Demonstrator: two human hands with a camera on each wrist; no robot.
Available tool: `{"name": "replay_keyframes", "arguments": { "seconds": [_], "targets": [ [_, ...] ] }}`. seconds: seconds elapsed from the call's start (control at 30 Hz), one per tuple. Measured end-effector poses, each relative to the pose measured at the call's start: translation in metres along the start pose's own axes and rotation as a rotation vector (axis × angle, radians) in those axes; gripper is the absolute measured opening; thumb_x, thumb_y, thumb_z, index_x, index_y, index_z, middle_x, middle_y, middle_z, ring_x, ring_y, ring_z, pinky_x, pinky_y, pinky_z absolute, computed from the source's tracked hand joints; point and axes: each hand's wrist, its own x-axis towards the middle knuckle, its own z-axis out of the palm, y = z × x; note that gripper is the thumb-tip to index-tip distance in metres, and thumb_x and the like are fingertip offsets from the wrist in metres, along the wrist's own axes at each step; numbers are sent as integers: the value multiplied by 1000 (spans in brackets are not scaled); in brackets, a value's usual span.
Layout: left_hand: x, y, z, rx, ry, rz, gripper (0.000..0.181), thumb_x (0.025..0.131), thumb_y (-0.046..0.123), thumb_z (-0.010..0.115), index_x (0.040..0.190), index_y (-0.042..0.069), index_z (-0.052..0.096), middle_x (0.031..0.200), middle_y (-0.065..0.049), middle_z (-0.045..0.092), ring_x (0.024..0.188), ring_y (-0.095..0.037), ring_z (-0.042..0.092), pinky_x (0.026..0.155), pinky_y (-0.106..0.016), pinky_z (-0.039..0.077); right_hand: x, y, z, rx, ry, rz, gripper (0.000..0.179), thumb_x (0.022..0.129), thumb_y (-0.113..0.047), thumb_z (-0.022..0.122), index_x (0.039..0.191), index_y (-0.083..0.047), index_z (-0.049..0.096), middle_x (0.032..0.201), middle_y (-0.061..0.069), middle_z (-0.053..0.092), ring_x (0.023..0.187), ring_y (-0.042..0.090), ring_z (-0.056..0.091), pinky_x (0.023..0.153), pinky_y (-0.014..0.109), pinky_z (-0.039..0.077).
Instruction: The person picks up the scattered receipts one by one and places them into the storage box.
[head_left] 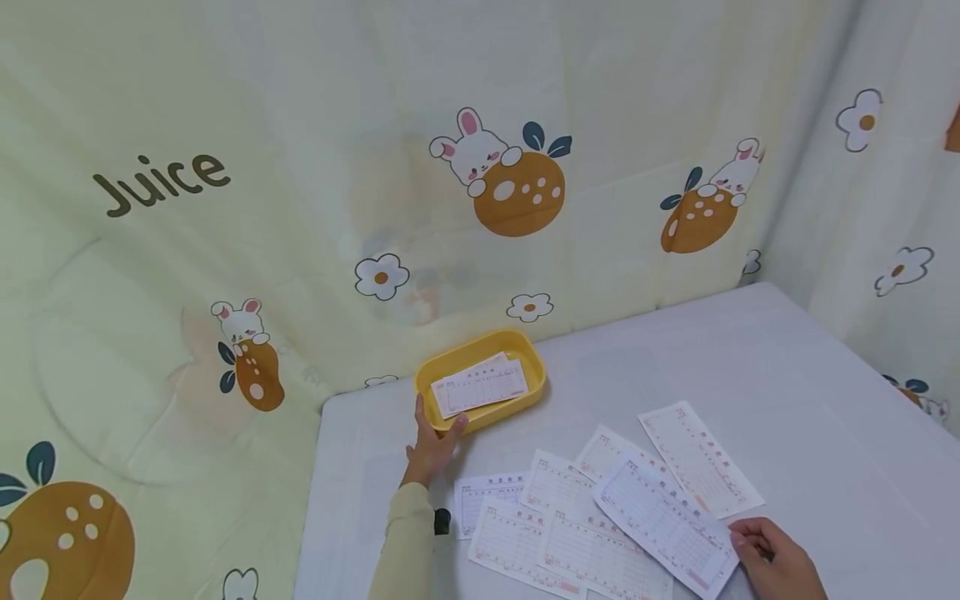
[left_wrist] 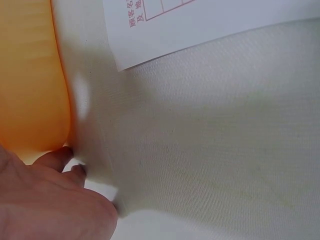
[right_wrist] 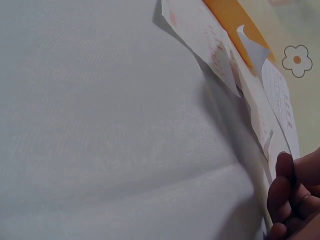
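Along the near right part of the table (head_left: 622,367), pinches the near end of one paper slip (head_left: 663,517) with the right hand (head_left: 776,558), thumb and curled fingers closed narrowly on the edge. Extends the held slip from those fingertips toward the left and away, over other paper; cannot tell whether its far end touches what is beneath. Just beyond the same hand, on the far side of the held slip and close beside it, shows another slip (head_left: 705,458) flat on the cloth. Farther left, well apart from the right hand, shows several overlapping slips (head_left: 517,542), printed with grids and red marks, spread between both hands. At the far left of the tabletop, holds the near left corner of a yellow tray (head_left: 510,408) with the left hand (head_left: 435,454), thumb at the near rim and fingers around the left end. Inside the tray, just past that thumb, shows stacked slips (head_left: 483,390), lying slightly askew. Behind, near the tray, hangs a curtain (head_left: 337,167) with rabbits, oranges and flowers.
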Motion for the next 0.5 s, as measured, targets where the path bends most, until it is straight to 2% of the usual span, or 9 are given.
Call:
{"name": "replay_keyframes", "arguments": {
  "seconds": [0.2, 0.4, 0.5],
  "targets": [
    [-7, 6, 0, -2, 20, 15, 128, 88, 82, 66, 171, 26, -13, 176, -20, 16, 159, -46, 21, 122, -72, -13, 3, -10, 0, -4, 19, -79, 23, 107, -10, 59, 121, 9, 62, 96, 7, 67, 85, 19, 57, 64, 22, 45],
    [-31, 32, -9, -30, 32, 25, 126, 89, 77, 69, 172, 22, -7, 175, -24, 19, 158, -49, 21, 122, -73, -11, 3, -30, -1, -20, 64, -197, 23, 109, -11, 57, 122, 6, 63, 95, 6, 66, 81, 14, 54, 66, 20, 44],
    [-41, 42, -14, -44, 31, 30, 122, 92, 73, 69, 172, 18, -5, 173, -27, 21, 157, -51, 22, 122, -72, -11, 4, -39, 0, -18, 109, -287, 19, 109, -10, 58, 119, 5, 64, 95, 6, 67, 80, 9, 54, 66, 16, 44]
  ]
}}
